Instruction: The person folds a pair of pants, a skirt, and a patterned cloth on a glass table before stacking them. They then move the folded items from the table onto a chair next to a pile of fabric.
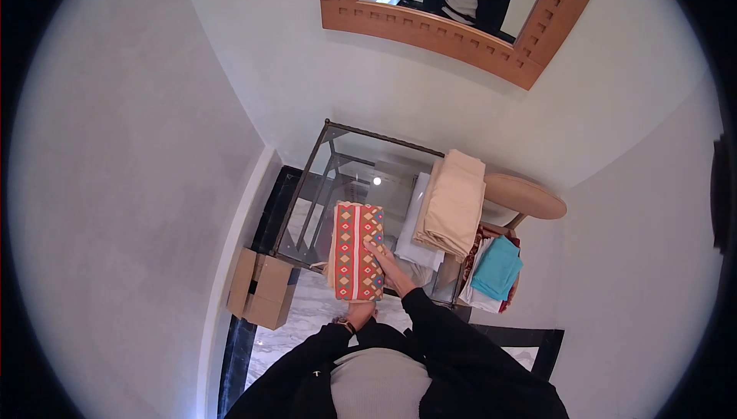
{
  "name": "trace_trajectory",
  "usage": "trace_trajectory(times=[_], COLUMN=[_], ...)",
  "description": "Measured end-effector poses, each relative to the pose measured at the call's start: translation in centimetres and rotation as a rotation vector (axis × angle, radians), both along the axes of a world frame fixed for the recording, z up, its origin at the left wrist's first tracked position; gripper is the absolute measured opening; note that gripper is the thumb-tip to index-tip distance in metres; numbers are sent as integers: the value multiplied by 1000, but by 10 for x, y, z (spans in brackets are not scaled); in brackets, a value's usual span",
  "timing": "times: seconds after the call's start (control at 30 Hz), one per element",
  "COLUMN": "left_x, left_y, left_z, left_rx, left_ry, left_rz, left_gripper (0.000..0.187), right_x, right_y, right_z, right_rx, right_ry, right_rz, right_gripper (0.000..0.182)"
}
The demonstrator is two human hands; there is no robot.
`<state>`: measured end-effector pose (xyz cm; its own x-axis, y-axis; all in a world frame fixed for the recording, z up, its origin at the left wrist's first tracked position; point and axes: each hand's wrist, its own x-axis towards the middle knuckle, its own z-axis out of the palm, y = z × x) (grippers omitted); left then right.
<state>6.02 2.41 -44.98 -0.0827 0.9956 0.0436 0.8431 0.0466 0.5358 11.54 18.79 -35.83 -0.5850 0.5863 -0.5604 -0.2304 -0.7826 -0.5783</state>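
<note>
A folded patterned cloth (358, 254), red with diamond shapes and a white stripe along its middle, is held in front of me over the near side of the glass-topped table. My left hand (361, 314) supports it from its near end; the fingers are hidden beneath. Along its right edge my right hand (391, 268) grips it, thumb lying on top. Just right of the cloth, a pile of folded beige cloth (453, 200) rests on the table, beside folded white cloth (418, 242).
The glass table (361, 149) has a dark metal frame. A chair (530, 195) at the right bears folded turquoise cloth (497, 267). Cardboard boxes (265, 290) stand on the floor at left. A wooden-framed mirror (437, 35) hangs on the wall.
</note>
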Motion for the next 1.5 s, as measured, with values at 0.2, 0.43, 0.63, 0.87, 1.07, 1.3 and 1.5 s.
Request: trace_trajectory(times=[0.2,0.43,0.63,0.87,1.07,1.3,1.5], left_x=[12,10,11,5,1,-8,-10], left_y=[-5,-7,8,9,11,28,99], left_z=[19,35,94,90,97,102,112], left_rx=[-66,-102,90,5,-31,-19,35], left_ry=[103,265,355,261,187,103,-324], left_rz=[-111,-226,-188,-182,-170,-69,33], left_gripper=[14,14,45,76,75,65,54], right_x=[-3,-6,24,126,191,204,183], right_y=[-2,-2,38,143,210,222,213], right_z=[12,30,112,140,38,21,-13], right_rx=[152,342,330,221,200,344,982], right_ry=[-22,-20,18,107,-77,-349,-1295], right_rz=[-7,-34,-91,-317,-386,-340,-420], right_gripper=[64,68,61,48,55,57,65])
